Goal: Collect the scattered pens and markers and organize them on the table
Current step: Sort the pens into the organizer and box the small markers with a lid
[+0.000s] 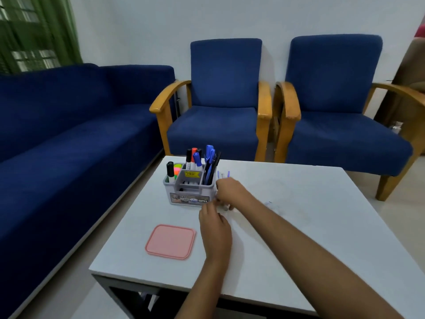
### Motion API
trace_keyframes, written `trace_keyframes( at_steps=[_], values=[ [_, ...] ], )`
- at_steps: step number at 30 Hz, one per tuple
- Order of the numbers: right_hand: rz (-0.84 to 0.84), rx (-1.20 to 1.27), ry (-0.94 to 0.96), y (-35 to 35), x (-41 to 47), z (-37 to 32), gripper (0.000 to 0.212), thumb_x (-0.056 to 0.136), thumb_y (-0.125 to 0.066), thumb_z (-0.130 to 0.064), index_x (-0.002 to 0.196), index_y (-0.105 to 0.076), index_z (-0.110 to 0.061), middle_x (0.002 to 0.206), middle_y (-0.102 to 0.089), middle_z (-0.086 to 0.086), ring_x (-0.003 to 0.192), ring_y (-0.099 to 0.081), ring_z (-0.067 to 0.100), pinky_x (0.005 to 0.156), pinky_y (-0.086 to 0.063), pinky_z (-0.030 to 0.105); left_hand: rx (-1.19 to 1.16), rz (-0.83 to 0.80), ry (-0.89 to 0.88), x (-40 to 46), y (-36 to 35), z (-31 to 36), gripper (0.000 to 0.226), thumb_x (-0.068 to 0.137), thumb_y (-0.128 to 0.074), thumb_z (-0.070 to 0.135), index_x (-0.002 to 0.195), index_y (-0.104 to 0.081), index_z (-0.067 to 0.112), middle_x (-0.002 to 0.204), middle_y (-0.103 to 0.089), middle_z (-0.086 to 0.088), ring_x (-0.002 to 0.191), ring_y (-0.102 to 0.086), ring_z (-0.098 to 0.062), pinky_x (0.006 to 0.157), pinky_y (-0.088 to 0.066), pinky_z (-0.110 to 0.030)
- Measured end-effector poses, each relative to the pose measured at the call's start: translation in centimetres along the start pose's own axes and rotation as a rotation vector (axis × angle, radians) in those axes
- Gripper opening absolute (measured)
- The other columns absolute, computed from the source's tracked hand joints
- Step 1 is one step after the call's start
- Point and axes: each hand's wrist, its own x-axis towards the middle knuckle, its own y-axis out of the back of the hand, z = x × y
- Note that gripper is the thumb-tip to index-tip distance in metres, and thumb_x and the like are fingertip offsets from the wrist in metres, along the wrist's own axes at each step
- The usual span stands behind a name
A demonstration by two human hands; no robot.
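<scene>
A grey desk organiser [190,192] stands on the white table [299,215], filled with markers [194,158], blue pens [210,162] and highlighters [177,169]. Right beside it, my right hand [232,193] curls around a small bunch of white pens with blue ends [223,174], held upright with their lower ends at the table top. My left hand [215,229] lies just in front, its fingertips reaching to the bottom of that bunch. The motion blur hides how the left fingers sit.
A pink square lid [170,241] lies flat on the table's near left. A blue sofa [69,139] runs along the left side, and two blue armchairs [220,107] with wooden arms stand beyond the far edge.
</scene>
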Motion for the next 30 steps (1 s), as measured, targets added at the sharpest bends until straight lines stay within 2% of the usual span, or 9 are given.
trace_keyframes(
  at_steps=[2, 4, 6, 8, 12, 15, 17, 22, 30],
  values=[
    [0.002, 0.011, -0.046, -1.4, 0.3, 0.0, 0.033, 0.094, -0.051, -0.019, 0.126, -0.055, -0.012, 0.132, -0.048, 0.014, 0.114, -0.057, 0.031, 0.091, -0.052, 0.038, -0.052, 0.035, 0.081, 0.3, 0.1, -0.1, 0.036, 0.084, -0.041, -0.010, 0.109, -0.060, 0.006, 0.109, -0.060, -0.006, 0.105, -0.052, -0.023, 0.085, -0.040, -0.025],
    [-0.001, 0.000, -0.061, -2.0, 0.5, 0.3, 0.040, 0.091, -0.057, -0.028, 0.129, -0.050, -0.017, 0.138, -0.038, 0.015, 0.115, -0.055, 0.032, 0.091, -0.052, 0.038, -0.088, 0.057, 0.121, 0.5, 0.0, -0.3, 0.037, 0.081, -0.040, -0.011, 0.104, -0.060, 0.009, 0.105, -0.061, -0.003, 0.101, -0.053, -0.022, 0.081, -0.039, -0.025],
    [-0.057, 0.017, -0.061, -2.2, 0.8, 0.9, 0.055, 0.086, -0.064, -0.032, 0.134, -0.042, -0.019, 0.142, -0.029, 0.017, 0.112, -0.056, 0.034, 0.089, -0.053, 0.039, -0.113, 0.055, 0.145, 0.7, -0.1, -0.5, 0.035, 0.080, -0.041, -0.009, 0.102, -0.061, 0.011, 0.104, -0.062, 0.000, 0.100, -0.053, -0.021, 0.080, -0.039, -0.026],
    [-0.054, 0.026, -0.035, -2.7, 1.1, 1.5, 0.058, 0.087, -0.062, -0.034, 0.136, -0.037, -0.018, 0.143, -0.026, 0.019, 0.106, -0.058, 0.036, 0.083, -0.053, 0.039, -0.126, 0.051, 0.148, 0.8, -0.2, -0.6, 0.033, 0.081, -0.042, -0.007, 0.100, -0.061, 0.012, 0.104, -0.062, 0.000, 0.100, -0.052, -0.020, 0.081, -0.041, -0.028],
    [0.176, -0.069, 0.069, -5.3, 0.6, 2.2, 0.043, 0.094, -0.046, -0.027, 0.134, -0.037, -0.017, 0.131, -0.040, 0.014, 0.107, -0.052, 0.033, 0.078, -0.047, 0.039, -0.163, 0.069, 0.144, 0.8, -0.1, -0.6, 0.026, 0.084, -0.045, -0.003, 0.093, -0.060, 0.015, 0.098, -0.061, 0.002, 0.096, -0.054, -0.019, 0.078, -0.043, -0.031],
    [0.338, -0.159, 0.172, -7.3, -0.5, 2.3, 0.037, 0.091, -0.047, -0.024, 0.124, -0.047, -0.009, 0.115, -0.051, 0.011, 0.104, -0.054, 0.030, 0.059, -0.048, 0.036, -0.191, 0.100, 0.164, 1.0, -0.2, -0.8, 0.026, 0.080, -0.046, -0.005, 0.089, -0.060, 0.015, 0.092, -0.059, 0.003, 0.093, -0.055, -0.021, 0.075, -0.043, -0.030],
    [0.402, -0.181, 0.209, -7.6, -0.6, 2.3, 0.032, 0.088, -0.050, -0.024, 0.116, -0.054, -0.007, 0.105, -0.057, 0.012, 0.097, -0.059, 0.031, 0.050, -0.045, 0.033, -0.197, 0.112, 0.162, 1.0, -0.2, -0.9, 0.026, 0.079, -0.047, -0.005, 0.088, -0.061, 0.015, 0.093, -0.061, 0.002, 0.092, -0.056, -0.022, 0.078, -0.048, -0.035],
    [0.383, -0.180, 0.229, -7.2, -0.7, 2.4, 0.035, 0.094, -0.040, -0.028, 0.125, -0.046, -0.012, 0.118, -0.052, 0.009, 0.107, -0.052, 0.027, 0.065, -0.051, 0.037, -0.211, 0.118, 0.155, 0.9, -0.2, -0.8, 0.026, 0.082, -0.048, -0.003, 0.086, -0.060, 0.020, 0.093, -0.062, 0.003, 0.092, -0.055, -0.020, 0.079, -0.051, -0.039],
    [0.348, -0.212, 0.143, -6.9, -1.1, 2.2, 0.037, 0.096, -0.036, -0.027, 0.130, -0.043, -0.013, 0.127, -0.046, 0.010, 0.109, -0.050, 0.028, 0.069, -0.046, 0.034, -0.223, 0.114, 0.159, 0.8, -0.2, -1.0, 0.027, 0.082, -0.048, -0.004, 0.083, -0.059, 0.020, 0.092, -0.063, 0.001, 0.091, -0.056, -0.021, 0.078, -0.049, -0.036]
  ],
)
